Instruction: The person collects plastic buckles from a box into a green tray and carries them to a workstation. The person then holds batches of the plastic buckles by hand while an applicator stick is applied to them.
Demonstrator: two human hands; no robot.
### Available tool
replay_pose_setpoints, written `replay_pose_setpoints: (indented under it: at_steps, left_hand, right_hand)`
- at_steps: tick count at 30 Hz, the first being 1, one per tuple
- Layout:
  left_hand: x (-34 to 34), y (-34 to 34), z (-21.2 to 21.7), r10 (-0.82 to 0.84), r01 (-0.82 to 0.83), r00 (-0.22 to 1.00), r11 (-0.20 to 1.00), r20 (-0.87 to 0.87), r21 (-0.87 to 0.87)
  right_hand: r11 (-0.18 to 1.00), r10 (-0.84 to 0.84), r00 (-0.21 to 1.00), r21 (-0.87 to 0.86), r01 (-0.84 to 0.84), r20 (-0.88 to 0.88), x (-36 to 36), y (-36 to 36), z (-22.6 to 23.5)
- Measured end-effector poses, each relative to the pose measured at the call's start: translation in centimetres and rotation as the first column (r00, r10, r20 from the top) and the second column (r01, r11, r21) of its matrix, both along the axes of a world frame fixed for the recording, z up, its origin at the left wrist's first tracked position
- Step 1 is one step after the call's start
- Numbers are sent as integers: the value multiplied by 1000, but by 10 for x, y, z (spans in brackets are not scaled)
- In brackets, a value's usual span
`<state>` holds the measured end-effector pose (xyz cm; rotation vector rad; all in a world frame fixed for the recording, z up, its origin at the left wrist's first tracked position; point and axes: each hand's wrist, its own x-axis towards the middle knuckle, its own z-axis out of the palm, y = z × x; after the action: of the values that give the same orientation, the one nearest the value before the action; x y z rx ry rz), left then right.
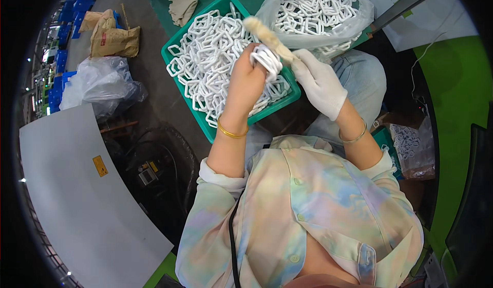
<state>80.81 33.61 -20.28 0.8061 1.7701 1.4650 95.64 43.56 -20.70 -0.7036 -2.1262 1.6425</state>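
Note:
My bare left hand (245, 80) is closed around a small bunch of white rings (267, 63), over a green plastic bin (210, 133) heaped with similar white angular rings (213, 57). In a white glove, my right hand (321, 85) grips the lower end of a long, cream, fuzzy-looking strip (268, 37). The strip slants up and left just above the held rings; its exact kind is unclear and its far end is blurred. Whether it touches the rings I cannot tell.
Beyond the bin, a clear plastic bag (318, 13) holds more white rings. A beige glove (183, 6) lies at the back. Brown paper bags (114, 37) and crumpled plastic (105, 82) stand left, behind a grey panel (84, 195). Low right sits a box of small rings (408, 141).

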Motion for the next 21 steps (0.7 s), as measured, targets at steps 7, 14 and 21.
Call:
replay_pose_setpoints:
  at_steps: [7,14,21]
  left_hand:
    - [-14,3,-27,-268,-172,73,946,961,277]
    - [8,7,-25,-352,-178,11,920,936,348]
    - [22,10,-21,-300,-222,166,917,939,332]
  right_hand:
    - [905,76,990,408,-117,116,28,-18,-8]
    - [971,-212,977,119,206,37,15,-4,13]
    - [990,-101,994,-99,105,43,-5,-15,17]
